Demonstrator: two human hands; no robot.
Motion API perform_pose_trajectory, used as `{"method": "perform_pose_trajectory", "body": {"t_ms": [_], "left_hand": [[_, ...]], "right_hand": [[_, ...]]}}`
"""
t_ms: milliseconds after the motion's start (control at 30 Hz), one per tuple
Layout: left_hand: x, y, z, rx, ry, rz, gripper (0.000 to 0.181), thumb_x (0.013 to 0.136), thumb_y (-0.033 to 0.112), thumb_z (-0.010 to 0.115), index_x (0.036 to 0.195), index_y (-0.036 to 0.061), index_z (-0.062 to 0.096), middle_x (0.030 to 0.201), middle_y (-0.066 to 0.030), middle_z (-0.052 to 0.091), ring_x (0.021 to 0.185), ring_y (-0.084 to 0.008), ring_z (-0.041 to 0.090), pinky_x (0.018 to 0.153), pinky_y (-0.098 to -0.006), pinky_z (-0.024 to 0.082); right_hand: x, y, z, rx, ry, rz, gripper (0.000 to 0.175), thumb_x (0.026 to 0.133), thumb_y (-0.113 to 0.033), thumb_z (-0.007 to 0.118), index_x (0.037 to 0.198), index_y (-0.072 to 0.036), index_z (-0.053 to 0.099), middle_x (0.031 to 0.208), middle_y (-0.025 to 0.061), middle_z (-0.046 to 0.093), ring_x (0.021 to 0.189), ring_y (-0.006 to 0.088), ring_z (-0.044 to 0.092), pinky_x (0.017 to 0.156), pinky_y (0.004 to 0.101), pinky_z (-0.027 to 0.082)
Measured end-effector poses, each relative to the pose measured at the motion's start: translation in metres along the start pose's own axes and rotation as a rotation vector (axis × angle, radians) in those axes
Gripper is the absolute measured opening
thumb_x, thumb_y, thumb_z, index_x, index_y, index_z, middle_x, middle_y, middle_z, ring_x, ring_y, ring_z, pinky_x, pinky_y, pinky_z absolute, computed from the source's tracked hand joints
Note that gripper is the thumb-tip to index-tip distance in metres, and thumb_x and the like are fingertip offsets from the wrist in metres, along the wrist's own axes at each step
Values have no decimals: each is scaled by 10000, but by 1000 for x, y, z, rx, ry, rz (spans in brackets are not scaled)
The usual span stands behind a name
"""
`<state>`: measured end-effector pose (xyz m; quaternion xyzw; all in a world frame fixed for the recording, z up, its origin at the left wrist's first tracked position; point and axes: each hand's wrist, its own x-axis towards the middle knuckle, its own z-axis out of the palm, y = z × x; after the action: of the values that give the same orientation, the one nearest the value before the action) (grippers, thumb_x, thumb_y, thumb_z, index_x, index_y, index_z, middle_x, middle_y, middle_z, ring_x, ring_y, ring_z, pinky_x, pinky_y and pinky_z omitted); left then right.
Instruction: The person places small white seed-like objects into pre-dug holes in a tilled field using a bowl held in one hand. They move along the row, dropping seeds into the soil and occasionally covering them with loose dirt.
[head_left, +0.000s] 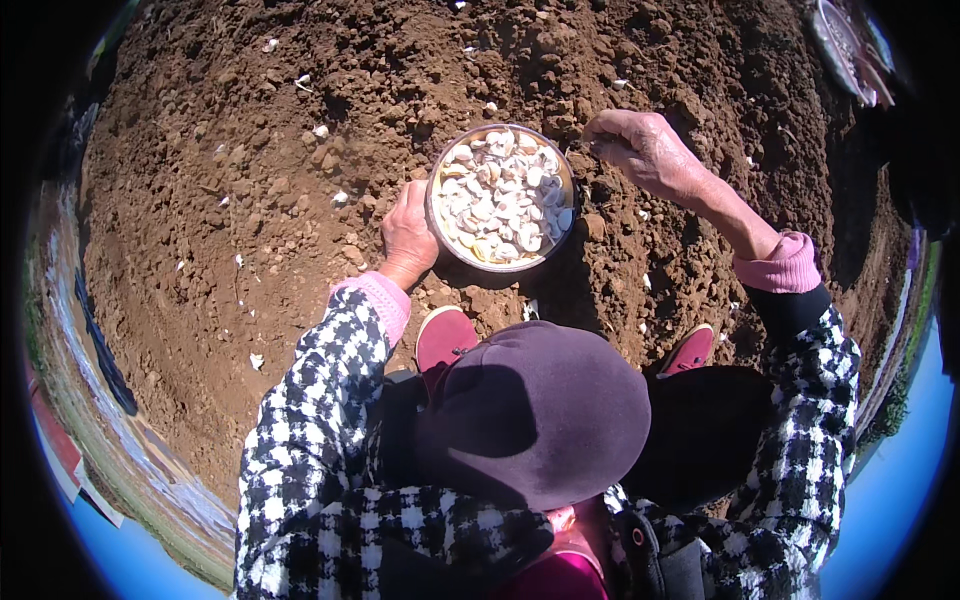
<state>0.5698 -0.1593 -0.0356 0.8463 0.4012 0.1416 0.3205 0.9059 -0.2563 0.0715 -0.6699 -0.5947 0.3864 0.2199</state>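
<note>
My left hand (410, 235) grips the left side of a round bowl (437, 218) over the tilled soil. Whitish garlic cloves (501, 196) fill the bowl, some still in papery skin. To the right of the rim, my right hand (637, 150) hovers close above brown clods with its fingers bent together. Whether anything sits between those fingertips is hidden. A single clove (620, 84) lies on the ground just beyond my right hand. Another clove (340, 198) rests on the soil left of my left hand.
Loose cloddy soil (187, 262) spreads all around, dotted with several more cloves. My red shoes (446, 337) stand below the bowl, near a dark purple cap (555, 412). At the top right rim is another container (840, 52), with part of a person's hand (872, 73) beside it.
</note>
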Motion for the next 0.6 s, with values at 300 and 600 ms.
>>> {"method": "perform_pose_trajectory", "body": {"t_ms": [300, 600], "left_hand": [[-2, -1, 0, -54, -15, -32, 288, 829, 154, 634, 1079, 88, 507, 962, -146, 577, 877, -385, 603, 745, -457, 490], [-3, 0, -1, -57, -21, -28, 285, 840, 240, 646, 1052, 93, 525, 937, -135, 574, 855, -359, 619, 729, -438, 507]], "right_hand": [[43, -28, 66, -230, 45, 74, 272, 841, -31, 576, 1105, -88, 608, 1004, 115, 583, 878, 322, 635, 743, 432, 539], [49, -18, 67, -544, -100, -119, 326, 876, -132, 592, 1201, -138, 562, 1001, 113, 566, 844, 313, 652, 672, 427, 540]]}}
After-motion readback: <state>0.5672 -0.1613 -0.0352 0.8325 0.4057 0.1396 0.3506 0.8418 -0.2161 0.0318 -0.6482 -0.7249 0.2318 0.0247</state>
